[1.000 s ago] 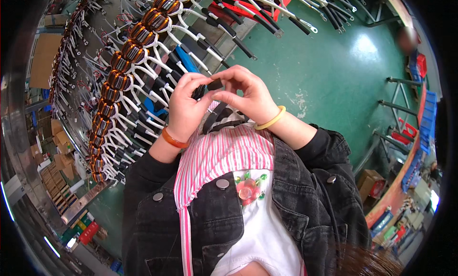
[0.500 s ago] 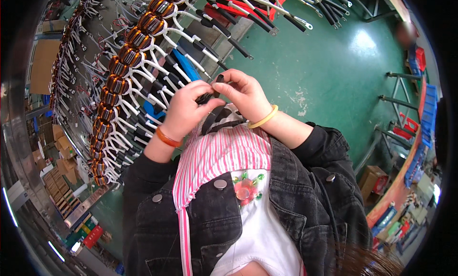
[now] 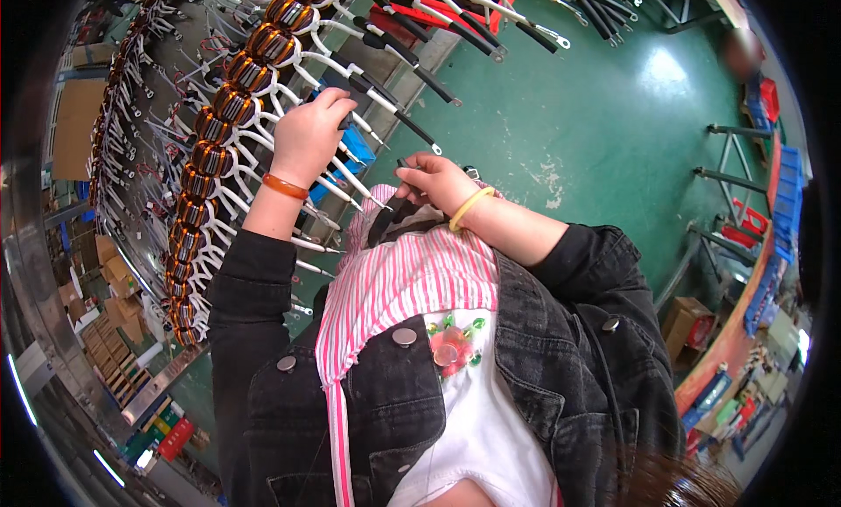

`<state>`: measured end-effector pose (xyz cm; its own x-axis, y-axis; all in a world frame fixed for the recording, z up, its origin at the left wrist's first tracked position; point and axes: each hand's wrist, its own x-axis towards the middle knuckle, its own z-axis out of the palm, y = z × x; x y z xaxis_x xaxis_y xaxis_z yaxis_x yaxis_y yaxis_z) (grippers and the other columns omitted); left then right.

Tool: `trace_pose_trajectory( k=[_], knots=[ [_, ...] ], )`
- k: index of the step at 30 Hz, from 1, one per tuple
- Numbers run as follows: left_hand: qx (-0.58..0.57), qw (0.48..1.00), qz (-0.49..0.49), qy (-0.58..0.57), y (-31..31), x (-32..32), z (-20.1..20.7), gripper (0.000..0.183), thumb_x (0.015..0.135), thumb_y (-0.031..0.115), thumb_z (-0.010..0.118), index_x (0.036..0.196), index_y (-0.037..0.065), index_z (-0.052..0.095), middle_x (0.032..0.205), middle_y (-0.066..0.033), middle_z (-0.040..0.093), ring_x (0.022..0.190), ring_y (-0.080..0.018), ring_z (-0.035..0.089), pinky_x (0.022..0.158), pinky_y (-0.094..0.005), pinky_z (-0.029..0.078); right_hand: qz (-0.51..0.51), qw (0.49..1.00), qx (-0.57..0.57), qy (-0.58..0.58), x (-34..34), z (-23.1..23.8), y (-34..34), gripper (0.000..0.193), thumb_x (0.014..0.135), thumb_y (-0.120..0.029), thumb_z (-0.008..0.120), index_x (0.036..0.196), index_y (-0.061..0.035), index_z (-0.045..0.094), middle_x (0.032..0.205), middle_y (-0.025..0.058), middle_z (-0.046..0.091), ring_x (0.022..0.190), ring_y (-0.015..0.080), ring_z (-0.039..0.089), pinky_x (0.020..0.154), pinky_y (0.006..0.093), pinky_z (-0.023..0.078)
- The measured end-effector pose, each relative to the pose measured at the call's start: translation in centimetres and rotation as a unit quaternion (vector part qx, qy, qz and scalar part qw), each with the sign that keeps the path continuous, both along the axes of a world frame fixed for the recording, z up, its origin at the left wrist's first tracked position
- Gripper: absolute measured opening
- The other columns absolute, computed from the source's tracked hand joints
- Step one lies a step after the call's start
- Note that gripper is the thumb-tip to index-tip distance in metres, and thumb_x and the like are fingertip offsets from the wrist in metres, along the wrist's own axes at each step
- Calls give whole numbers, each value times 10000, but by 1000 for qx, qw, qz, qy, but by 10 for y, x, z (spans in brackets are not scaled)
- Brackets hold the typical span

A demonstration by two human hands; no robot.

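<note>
A row of toroidal coils (image 3: pixel 229 113) runs diagonally from the upper middle down to the lower left. Each is a fat ring wound with glossy copper-orange wire banded in black, with stiff white-sleeved leads (image 3: pixel 350 73) splaying out to the right like spokes. Many leads end in black sleeving (image 3: pixel 419 128) with a bare metal tip, and they point toward the right and lower right, so their long axes lie across the line of coils. Farther up, some leads carry red sleeving (image 3: pixel 438 12).

The left hand (image 3: pixel 308 134) is raised among these leads, just beside the coil row. It is clenched around a dark-sleeved lead at about the middle of the row, though what the fingers pinch is mostly hidden. An orange bangle (image 3: pixel 286 186) circles that wrist.

The right hand (image 3: pixel 435 181) sits lower and to the right, close to the chest and well apart from the coils. Its fingertips are pinched on a small dark piece (image 3: pixel 402 164); I cannot tell what it is. A yellow band (image 3: pixel 469 206) rings that wrist.

A blue bin (image 3: pixel 355 152) shows behind the leads between the 2 hands. Below lies a smooth green floor (image 3: pixel 613 95) with pale scuffs. The person wears a black denim jacket (image 3: pixel 368 411) with metal buttons and a pink-and-white striped cloth (image 3: pixel 412 279).
</note>
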<state>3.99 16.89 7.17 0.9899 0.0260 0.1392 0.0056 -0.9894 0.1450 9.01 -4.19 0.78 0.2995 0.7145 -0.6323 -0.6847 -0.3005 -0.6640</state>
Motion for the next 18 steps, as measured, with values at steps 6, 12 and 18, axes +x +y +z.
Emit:
trace_pose_trajectory(
  k=[6, 12, 18],
  knots=[
    [-67, 997, 8, -34, 4, -1, -2, 321, 644, 14, 685, 939, 140, 657, 1054, 12, 629, 801, -254, 641, 670, -345, 522, -6, 995, 50, -86, 3, -9, 7, 243, 910, -211, 581, 1059, -19, 585, 727, 0, 625, 561, 36, 468, 503, 190, 388],
    [-84, 996, 10, -41, 4, -1, -2, 338, 637, 5, 691, 945, 139, 656, 1048, 8, 631, 799, -255, 640, 668, -345, 520, -30, 989, 68, -130, 0, -14, 12, 254, 920, -235, 564, 1070, -33, 594, 714, -22, 591, 557, 33, 448, 510, 192, 374],
    [-89, 995, 4, -43, 6, -2, -3, 341, 633, -8, 676, 942, 136, 654, 1037, 4, 634, 797, -256, 639, 663, -343, 519, 6, 982, 74, -175, 2, -6, 22, 284, 961, -278, 480, 1039, -27, 586, 636, -30, 476, 512, 59, 393, 458, 209, 317]
  ],
)
